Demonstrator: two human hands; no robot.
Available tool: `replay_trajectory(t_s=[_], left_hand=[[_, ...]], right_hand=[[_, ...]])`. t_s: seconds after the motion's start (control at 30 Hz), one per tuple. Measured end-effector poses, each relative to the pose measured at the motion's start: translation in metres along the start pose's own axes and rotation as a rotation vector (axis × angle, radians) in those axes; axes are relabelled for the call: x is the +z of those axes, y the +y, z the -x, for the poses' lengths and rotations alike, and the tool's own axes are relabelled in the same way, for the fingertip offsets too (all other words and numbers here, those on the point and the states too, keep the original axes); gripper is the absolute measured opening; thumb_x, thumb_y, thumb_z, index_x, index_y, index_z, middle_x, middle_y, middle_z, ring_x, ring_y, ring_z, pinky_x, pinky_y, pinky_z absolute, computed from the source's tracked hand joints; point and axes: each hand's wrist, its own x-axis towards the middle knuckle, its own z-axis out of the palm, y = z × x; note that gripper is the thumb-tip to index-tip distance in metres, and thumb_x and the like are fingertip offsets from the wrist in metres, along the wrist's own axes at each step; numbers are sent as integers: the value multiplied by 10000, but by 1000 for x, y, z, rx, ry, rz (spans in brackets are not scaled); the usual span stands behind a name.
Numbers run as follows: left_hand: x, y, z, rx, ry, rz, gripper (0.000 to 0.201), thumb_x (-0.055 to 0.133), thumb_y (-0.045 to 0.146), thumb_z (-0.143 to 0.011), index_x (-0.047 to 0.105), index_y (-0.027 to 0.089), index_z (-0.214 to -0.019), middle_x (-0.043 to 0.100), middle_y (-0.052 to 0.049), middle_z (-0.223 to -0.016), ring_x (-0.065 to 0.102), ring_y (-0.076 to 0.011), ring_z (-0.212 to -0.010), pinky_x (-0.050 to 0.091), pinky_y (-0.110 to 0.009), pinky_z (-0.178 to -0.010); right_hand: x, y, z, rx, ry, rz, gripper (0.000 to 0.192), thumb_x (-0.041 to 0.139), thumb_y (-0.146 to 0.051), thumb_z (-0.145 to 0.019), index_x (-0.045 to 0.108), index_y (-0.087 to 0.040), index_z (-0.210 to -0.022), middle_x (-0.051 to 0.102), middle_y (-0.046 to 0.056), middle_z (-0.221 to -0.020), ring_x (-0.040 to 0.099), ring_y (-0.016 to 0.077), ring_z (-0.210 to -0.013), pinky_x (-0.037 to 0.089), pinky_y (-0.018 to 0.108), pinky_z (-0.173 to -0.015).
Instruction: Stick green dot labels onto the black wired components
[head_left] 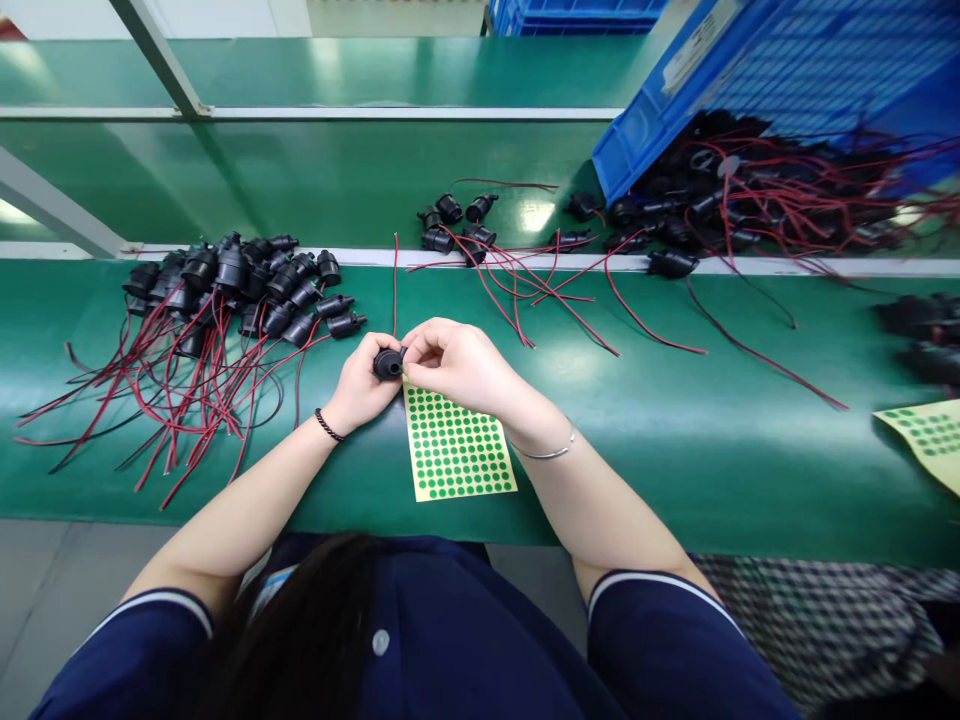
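Mid-frame, gripping a black connector (388, 363) in left hand (364, 385) fingers — right hand (454, 362) fingers pinched at its rim above the sticker sheet (457, 445).

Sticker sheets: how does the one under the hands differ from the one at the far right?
The near sheet lies whole in view, below both hands; the far sheet is cut by the picture's edge, away from them. The near sheet lies nearly square-on, the far one skewed. Both are yellow with green dots, on the green belt.
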Motion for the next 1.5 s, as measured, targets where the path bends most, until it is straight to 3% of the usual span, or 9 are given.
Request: replay_trajectory(t_s=[0.23,0.4,0.6,0.8,1.5], left_hand=[[0,-1,0,22,51,-14,250,637,170,-705,544,232,-928,647,1,-898,592,-149,-779,482,-277,-730],[2,-1,2,23,96,28,257,652,181,-725,530,230,-945,640,-12,-914,604,-155,-810,487,-286,-752],[4,-1,2,25,174,88,278,628,154,-687,510,228,-928,591,10,-880,568,-137,-771,464,-266,-712],[4,2,-1,-72,247,188,268,668,224,-713,490,227,-912,553,11,-881,537,-131,-784,460,-271,-751],[7,0,1,-14,242,170,254,655,225,-740,494,221,-936,567,17,-905,559,-129,-809,447,-275,-770]], right_hand=[[9,2,0,68,64,-98,169,660,-135,-663,599,-203,-805,673,-17,-744,652,141,-659,530,271,-629],[17,10,-4,61,135,-207,152,696,-245,-687,593,-203,-791,677,3,-787,651,147,-706,568,299,-687],[23,9,-4,51,115,-344,240,720,-215,-636,600,-200,-844,677,4,-833,672,141,-737,600,311,-746],[26,11,-3,4,100,-471,244,724,-245,-705,631,-194,-925,713,40,-955,705,156,-853,609,335,-854],[32,15,-4,-15,205,-427,123,728,-250,-717,661,-191,-802,727,37,-857,700,168,-797,605,348,-816]])
